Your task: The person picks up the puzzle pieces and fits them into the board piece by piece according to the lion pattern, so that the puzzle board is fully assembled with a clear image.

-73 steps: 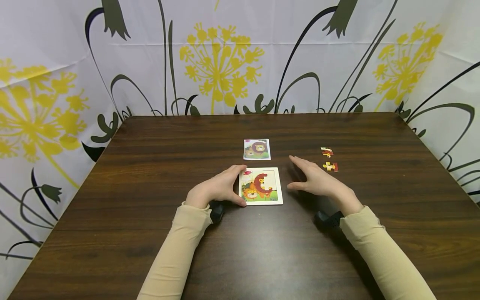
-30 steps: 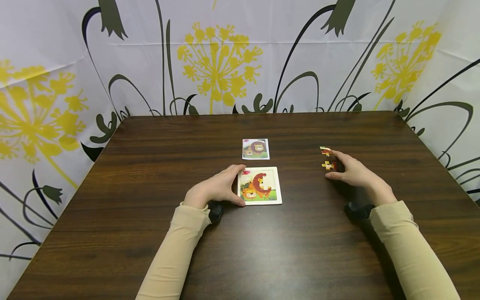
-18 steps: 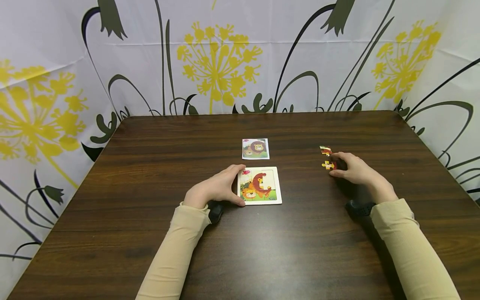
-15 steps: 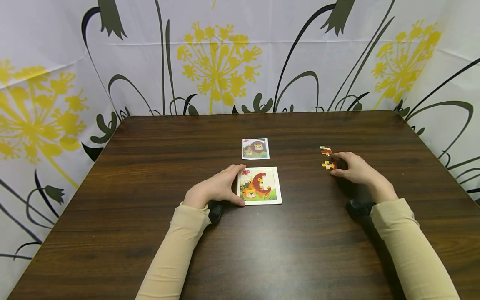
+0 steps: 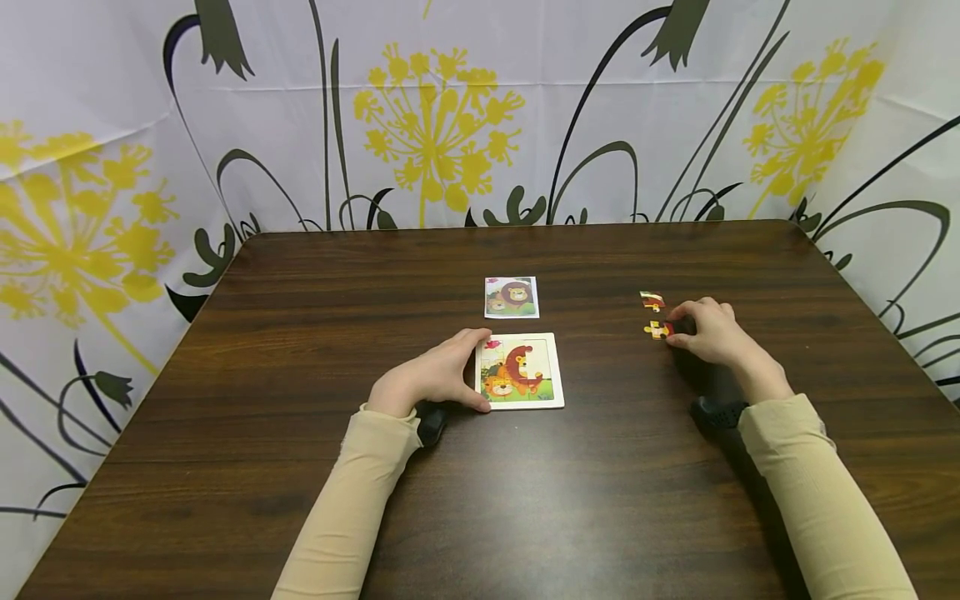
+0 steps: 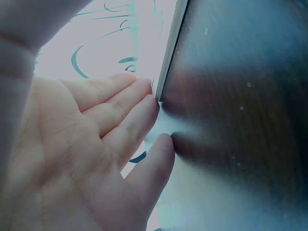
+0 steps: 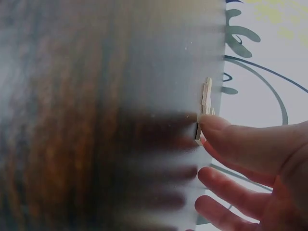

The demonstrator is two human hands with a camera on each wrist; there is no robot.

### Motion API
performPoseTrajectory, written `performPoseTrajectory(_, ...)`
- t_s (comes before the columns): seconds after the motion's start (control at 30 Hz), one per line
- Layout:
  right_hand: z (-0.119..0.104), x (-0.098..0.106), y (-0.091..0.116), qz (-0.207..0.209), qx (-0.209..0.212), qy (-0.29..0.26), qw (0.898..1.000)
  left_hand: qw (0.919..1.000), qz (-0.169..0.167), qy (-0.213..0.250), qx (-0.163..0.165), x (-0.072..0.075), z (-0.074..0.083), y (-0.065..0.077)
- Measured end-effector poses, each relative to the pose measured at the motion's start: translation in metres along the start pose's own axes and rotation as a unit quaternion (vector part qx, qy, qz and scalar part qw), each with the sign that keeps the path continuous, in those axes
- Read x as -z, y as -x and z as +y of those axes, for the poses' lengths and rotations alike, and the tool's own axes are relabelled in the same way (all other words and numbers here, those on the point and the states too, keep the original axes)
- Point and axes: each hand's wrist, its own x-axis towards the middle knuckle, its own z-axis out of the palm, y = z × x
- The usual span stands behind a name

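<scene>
My left hand (image 5: 431, 375) holds the left side of a square puzzle board (image 5: 556, 375), thumb at the near corner and fingertips at the far one. The board's lion picture has an unfilled pale patch at its right. In the left wrist view, fingertips (image 6: 153, 98) meet the board's edge (image 6: 172, 50). My right hand (image 5: 716, 333) pinches the red right end of a yellow-and-red jigsaw piece (image 5: 656, 330) between thumb and index finger. The right wrist view shows the thumb (image 7: 216, 126) against the piece's pale edge (image 7: 198, 132). Another jigsaw piece (image 5: 651, 301) lies just behind it.
A small card (image 5: 512, 312) with the lion picture lies behind the board. The dark wooden table (image 5: 360, 283) reaches back to a white flower-printed curtain (image 5: 465, 67). Black wrist cameras (image 5: 716, 412) sit under both cuffs.
My right hand has moved right from beside the board to the loose pieces, and its thumb and index finger have drawn together on the nearer one. The left hand stays at the board.
</scene>
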Motion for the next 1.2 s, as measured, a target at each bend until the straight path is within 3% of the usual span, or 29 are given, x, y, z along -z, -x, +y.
performPoseTrajectory(0.4, -0.003, 0.0, -0.002, 0.006, -0.008, -0.011, 1.0, 1.0, -0.001, 0.004, -0.003, 0.0, 0.0, 0.0)
performPoseTrajectory(0.8, -0.008, 0.005, -0.004, -0.004, -0.04, -0.07, 0.997, 1.0, -0.003, 0.002, 0.001, 0.0, 0.001, 0.001)
performPoseTrajectory(1.2, -0.011, 0.005, -0.005, -0.009, -0.014, -0.09, 0.996, 0.9999, -0.005, 0.004, 0.009, 0.0, 0.0, 0.0)
